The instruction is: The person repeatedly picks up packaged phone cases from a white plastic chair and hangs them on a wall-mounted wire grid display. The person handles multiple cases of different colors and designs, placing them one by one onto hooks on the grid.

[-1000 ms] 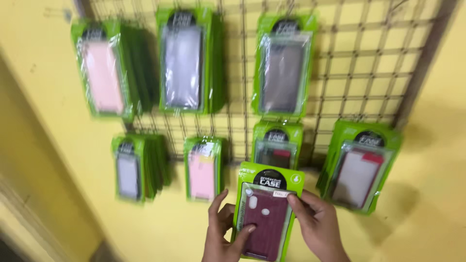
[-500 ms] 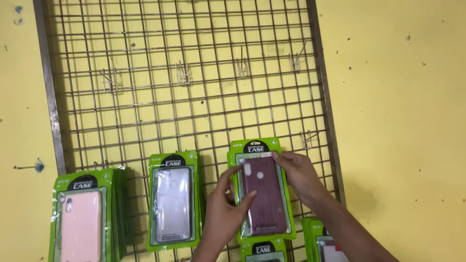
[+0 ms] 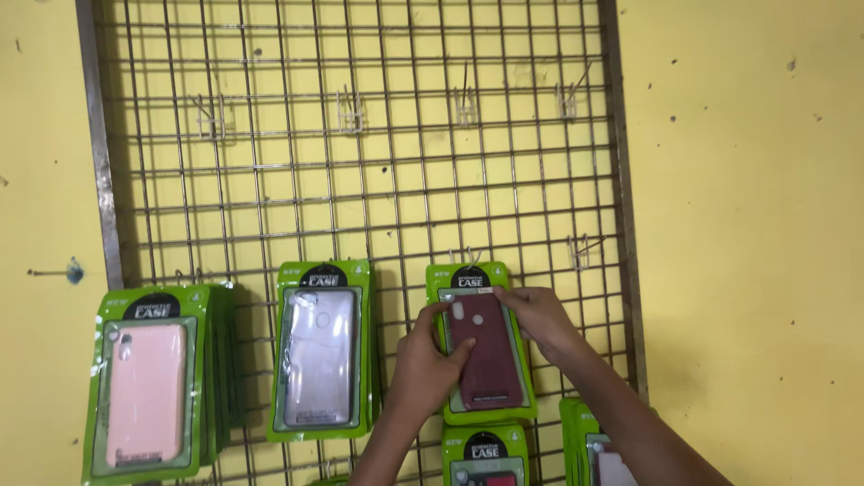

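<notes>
Your left hand and right hand both grip a green pack holding a maroon phone case, pressed against the wire grid. Left of it hang a clear case pack and a pink case pack; the yellow wall lies behind.

maroon phone case in green pack, upright against wire grid

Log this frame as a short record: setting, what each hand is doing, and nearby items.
setting: wire grid rack on a yellow wall
left hand: grips the left edge of the maroon phone case pack
right hand: on the pack's upper right edge
nearby: clear case pack, pink case pack, empty hooks
</notes>
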